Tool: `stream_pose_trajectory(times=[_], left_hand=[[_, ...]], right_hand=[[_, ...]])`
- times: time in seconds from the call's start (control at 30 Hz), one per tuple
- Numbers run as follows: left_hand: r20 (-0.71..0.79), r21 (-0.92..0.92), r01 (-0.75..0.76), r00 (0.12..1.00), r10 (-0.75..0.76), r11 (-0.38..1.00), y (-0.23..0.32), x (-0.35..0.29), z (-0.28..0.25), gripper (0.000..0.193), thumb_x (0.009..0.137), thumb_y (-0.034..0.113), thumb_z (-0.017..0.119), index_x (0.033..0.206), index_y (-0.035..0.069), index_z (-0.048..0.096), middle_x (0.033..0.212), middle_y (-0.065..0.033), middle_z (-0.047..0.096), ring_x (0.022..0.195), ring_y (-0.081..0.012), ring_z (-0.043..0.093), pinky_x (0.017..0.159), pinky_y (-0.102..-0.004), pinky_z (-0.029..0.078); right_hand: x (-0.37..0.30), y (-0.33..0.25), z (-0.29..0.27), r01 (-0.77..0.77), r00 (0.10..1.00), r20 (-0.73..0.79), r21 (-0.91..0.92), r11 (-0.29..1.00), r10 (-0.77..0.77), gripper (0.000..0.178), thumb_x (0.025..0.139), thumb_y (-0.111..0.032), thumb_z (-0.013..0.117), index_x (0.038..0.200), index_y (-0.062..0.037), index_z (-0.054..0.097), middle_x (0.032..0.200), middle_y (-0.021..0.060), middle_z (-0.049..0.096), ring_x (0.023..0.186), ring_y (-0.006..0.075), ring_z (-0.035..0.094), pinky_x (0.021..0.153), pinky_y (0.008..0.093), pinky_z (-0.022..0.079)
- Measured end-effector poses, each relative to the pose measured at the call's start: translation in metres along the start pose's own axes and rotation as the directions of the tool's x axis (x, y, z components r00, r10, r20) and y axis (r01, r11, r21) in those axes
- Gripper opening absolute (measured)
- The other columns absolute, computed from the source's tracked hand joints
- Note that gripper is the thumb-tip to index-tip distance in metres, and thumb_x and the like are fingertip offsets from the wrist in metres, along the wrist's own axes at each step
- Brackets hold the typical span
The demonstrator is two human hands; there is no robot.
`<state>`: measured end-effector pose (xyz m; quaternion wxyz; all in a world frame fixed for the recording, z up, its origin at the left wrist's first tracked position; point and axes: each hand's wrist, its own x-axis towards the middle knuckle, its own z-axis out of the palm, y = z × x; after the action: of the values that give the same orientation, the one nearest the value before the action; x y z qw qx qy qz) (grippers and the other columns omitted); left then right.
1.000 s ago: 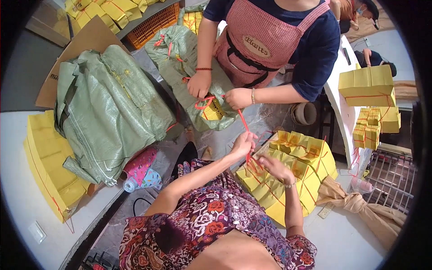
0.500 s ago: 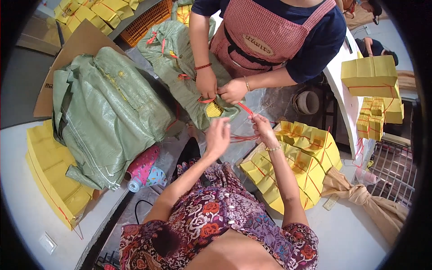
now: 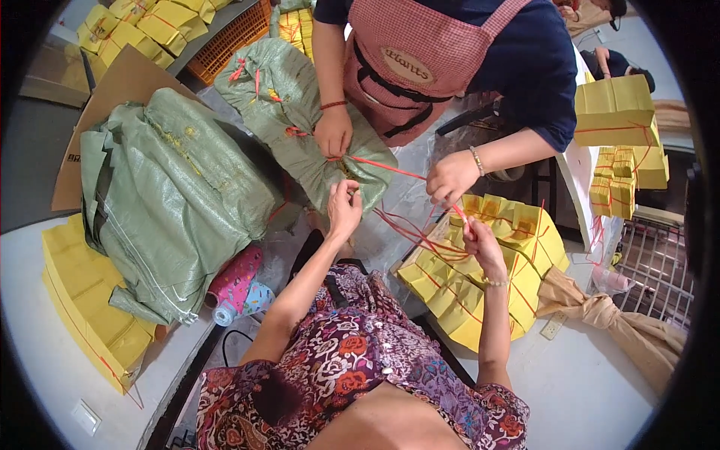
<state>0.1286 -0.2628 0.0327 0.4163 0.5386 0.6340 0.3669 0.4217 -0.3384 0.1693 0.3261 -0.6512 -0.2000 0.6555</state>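
Note:
My right hand (image 3: 484, 246) is closed round the end of a red plastic strap (image 3: 390, 169), to the right of the green woven sack (image 3: 300, 105). My left hand (image 3: 344, 211) is at the sack's near edge, its fingers curled and pinching the fabric, as far as I can see. Across from me, a co-worker's left hand (image 3: 452, 178) grips the same strap close to my right hand. The co-worker's right hand (image 3: 333, 133) presses on the sack where the strap comes out. Red ties dot the sack's seam.
A second, bulky green sack (image 3: 184, 195) leans at left beside a cardboard sheet (image 3: 94, 112). Bundles of yellow folded paper (image 3: 480, 277) tied with red cord stand at right, others (image 3: 90, 292) at far left. Loose red cords (image 3: 420, 238) trail between. An orange crate (image 3: 232, 45) stands behind.
My right hand moved right and nearer me with the strap, and the co-worker's left hand followed. My left hand moved left and its fingers closed. The yellow paper at the sack's mouth is now covered.

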Motion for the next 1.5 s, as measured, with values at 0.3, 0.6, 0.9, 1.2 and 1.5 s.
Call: stream_pose_trajectory(times=[0.3, 0.6, 0.9, 1.2, 1.5], left_hand=[[0.45, -0.707, 0.555, 0.831, -0.327, 0.438, 0.046, -0.047, 0.041, 0.033, 0.093, 0.035, 0.043, 0.104, 0.009, 0.058, 0.092, -0.0052, 0.06, 0.08, -0.0193, 0.057, 0.072, -0.0346, 0.046], [0.649, -0.761, 0.578, 0.688, -0.325, -0.295, 0.048, -0.04, -0.022, 0.033, 0.095, 0.029, 0.037, 0.107, 0.006, 0.056, 0.077, -0.0013, 0.053, 0.06, -0.0123, 0.044, 0.061, -0.0289, 0.039], [0.472, -0.767, 0.597, 0.774, -0.421, 0.237, 0.067, -0.056, -0.035, 0.023, 0.099, 0.027, 0.034, 0.097, 0.008, 0.047, 0.058, 0.0025, 0.033, 0.041, -0.0065, 0.024, 0.036, -0.0217, 0.021], [0.599, -0.743, 0.634, 0.773, -0.208, 0.214, 0.114, -0.102, -0.102, 0.015, 0.093, 0.014, 0.047, 0.104, 0.004, 0.05, 0.067, 0.0028, 0.04, 0.057, -0.0095, 0.04, 0.056, -0.0255, 0.038], [0.468, -0.736, 0.552, 0.833, -0.294, 0.392, 0.101, -0.119, -0.206, 0.018, 0.093, 0.018, 0.048, 0.101, 0.003, 0.054, 0.063, 0.0013, 0.043, 0.056, -0.0116, 0.047, 0.059, -0.0309, 0.047]], right_hand=[[-0.086, 0.013, 0.079, 0.016, 0.978, 0.207, -0.177, 0.984, 0.021, 0.034, 0.096, -0.032, 0.042, 0.075, -0.0094, 0.055, 0.055, -0.0083, 0.037, 0.045, 0.0032, 0.029, 0.042, 0.0201, 0.022], [-0.114, 0.062, 0.116, 0.196, 0.935, 0.343, -0.283, 0.939, -0.091, 0.037, 0.098, -0.031, 0.039, 0.077, -0.0052, 0.056, 0.061, -0.0068, 0.04, 0.056, 0.0047, 0.034, 0.051, 0.0213, 0.029], [-0.111, 0.083, 0.122, 0.484, 0.82, 0.544, -0.494, 0.722, -0.177, 0.032, 0.096, -0.026, 0.039, 0.081, -0.0028, 0.056, 0.062, 0.0057, 0.049, 0.057, 0.0141, 0.045, 0.056, 0.0304, 0.039], [-0.093, 0.102, 0.105, 0.501, 0.852, 0.468, -0.593, 0.631, -0.236, 0.027, 0.096, -0.029, 0.041, 0.094, -0.0037, 0.049, 0.07, 0.0215, 0.051, 0.066, 0.0364, 0.054, 0.061, 0.0411, 0.042], [-0.062, 0.18, 0.016, 0.272, 0.952, 0.261, -0.497, 0.824, -0.157, 0.049, 0.095, -0.039, 0.045, 0.064, -0.0016, 0.052, 0.051, -0.0007, 0.04, 0.052, 0.0089, 0.038, 0.048, 0.0303, 0.034]])
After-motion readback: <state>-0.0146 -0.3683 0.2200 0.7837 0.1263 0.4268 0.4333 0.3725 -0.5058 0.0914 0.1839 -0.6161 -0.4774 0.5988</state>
